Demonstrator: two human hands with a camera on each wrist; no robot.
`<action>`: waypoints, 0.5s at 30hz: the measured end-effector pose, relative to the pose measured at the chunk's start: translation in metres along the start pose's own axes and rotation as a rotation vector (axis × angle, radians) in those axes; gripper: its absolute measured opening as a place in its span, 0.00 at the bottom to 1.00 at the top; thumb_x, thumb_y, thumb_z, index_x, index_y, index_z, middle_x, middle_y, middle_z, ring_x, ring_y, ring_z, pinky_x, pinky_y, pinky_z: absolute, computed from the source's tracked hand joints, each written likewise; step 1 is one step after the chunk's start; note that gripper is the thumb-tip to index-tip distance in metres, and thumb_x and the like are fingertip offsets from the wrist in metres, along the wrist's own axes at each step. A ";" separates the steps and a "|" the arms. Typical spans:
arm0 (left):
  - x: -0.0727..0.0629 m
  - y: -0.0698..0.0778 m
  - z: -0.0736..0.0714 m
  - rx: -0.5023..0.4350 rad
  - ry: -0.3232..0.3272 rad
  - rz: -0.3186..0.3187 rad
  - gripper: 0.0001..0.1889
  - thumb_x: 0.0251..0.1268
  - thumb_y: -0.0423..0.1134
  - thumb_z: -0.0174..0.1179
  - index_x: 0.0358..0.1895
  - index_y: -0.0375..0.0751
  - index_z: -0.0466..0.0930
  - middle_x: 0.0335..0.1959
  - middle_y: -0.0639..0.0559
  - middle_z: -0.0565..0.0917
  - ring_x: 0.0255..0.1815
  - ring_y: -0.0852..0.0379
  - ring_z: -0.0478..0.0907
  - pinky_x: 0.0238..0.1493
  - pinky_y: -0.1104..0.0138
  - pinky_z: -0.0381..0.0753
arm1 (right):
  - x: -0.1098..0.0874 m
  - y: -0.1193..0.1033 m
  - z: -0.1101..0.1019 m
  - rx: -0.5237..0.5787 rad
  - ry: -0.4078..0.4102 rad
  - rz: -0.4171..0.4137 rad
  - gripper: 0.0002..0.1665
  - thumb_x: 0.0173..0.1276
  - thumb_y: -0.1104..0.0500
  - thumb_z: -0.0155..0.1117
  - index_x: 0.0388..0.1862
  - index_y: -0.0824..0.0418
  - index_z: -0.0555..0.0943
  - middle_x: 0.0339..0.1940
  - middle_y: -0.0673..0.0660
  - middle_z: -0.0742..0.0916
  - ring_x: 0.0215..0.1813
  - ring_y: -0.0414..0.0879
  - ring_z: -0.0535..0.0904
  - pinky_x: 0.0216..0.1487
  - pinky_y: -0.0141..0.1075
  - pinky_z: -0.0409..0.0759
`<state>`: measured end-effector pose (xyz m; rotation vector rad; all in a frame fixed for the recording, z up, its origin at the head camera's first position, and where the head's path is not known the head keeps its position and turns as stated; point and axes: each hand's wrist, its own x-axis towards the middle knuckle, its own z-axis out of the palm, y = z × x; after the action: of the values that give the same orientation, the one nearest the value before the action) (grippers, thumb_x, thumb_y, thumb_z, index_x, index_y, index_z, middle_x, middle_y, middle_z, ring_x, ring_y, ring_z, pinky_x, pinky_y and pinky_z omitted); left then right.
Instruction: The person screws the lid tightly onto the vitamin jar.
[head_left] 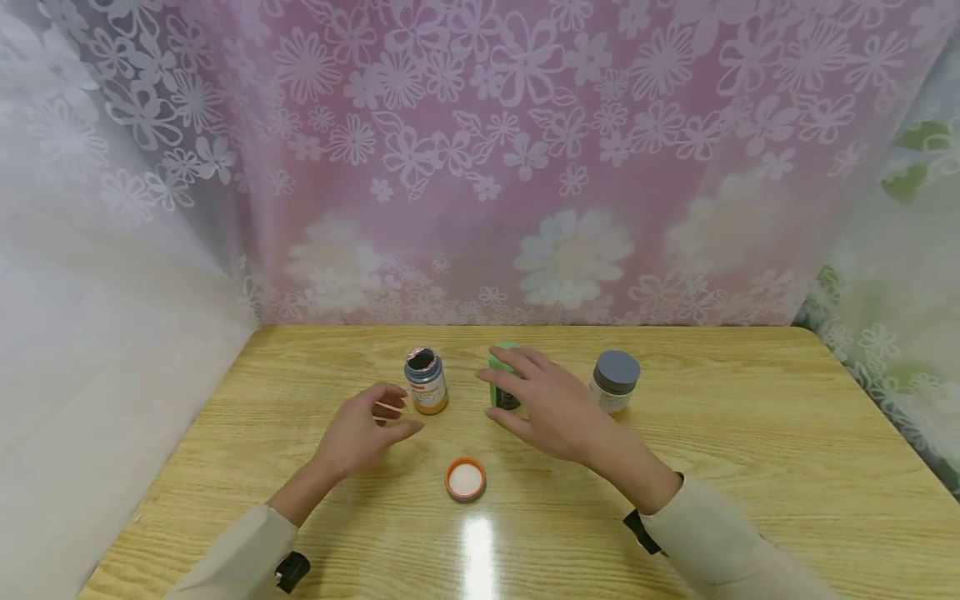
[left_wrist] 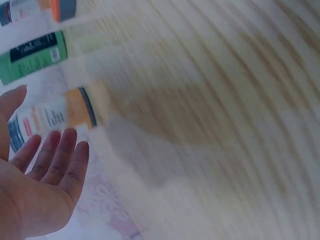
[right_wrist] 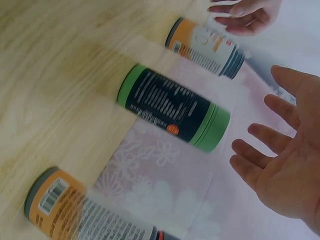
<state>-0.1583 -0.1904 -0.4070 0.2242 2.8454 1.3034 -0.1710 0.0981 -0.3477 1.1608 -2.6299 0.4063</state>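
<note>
An uncapped bottle (head_left: 428, 392) with a torn foil seal round its mouth stands at the left of the row. My left hand (head_left: 365, 429) is beside it, thumb and fingers apart and holding nothing; the left wrist view has the fingers (left_wrist: 65, 155) overlapping the bottle's label. In the head view my right hand (head_left: 551, 408) partly hides a green bottle (head_left: 504, 387). The right wrist view shows that hand's fingers spread, with a gap between them and the green bottle's lid (right_wrist: 215, 129). A screw cap (head_left: 465, 480) lies inside-up on the table, orange-rimmed with a white liner.
A third bottle (head_left: 615, 382) with a grey lid stands to the right, partly behind my right wrist. The wood-grain table (head_left: 750, 433) ends at a pink flowered curtain (head_left: 465, 183) behind, with pale curtains on both sides.
</note>
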 end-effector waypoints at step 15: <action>0.023 -0.023 -0.001 -0.141 -0.036 0.005 0.39 0.54 0.47 0.72 0.66 0.38 0.64 0.60 0.39 0.72 0.57 0.41 0.74 0.53 0.52 0.76 | -0.007 -0.030 0.023 0.055 -0.119 -0.082 0.26 0.69 0.42 0.59 0.63 0.48 0.76 0.71 0.54 0.68 0.69 0.49 0.64 0.56 0.44 0.75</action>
<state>-0.1844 -0.2025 -0.4223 0.2505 2.7109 1.4776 -0.1458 0.0756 -0.3667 1.3442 -2.6754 0.4083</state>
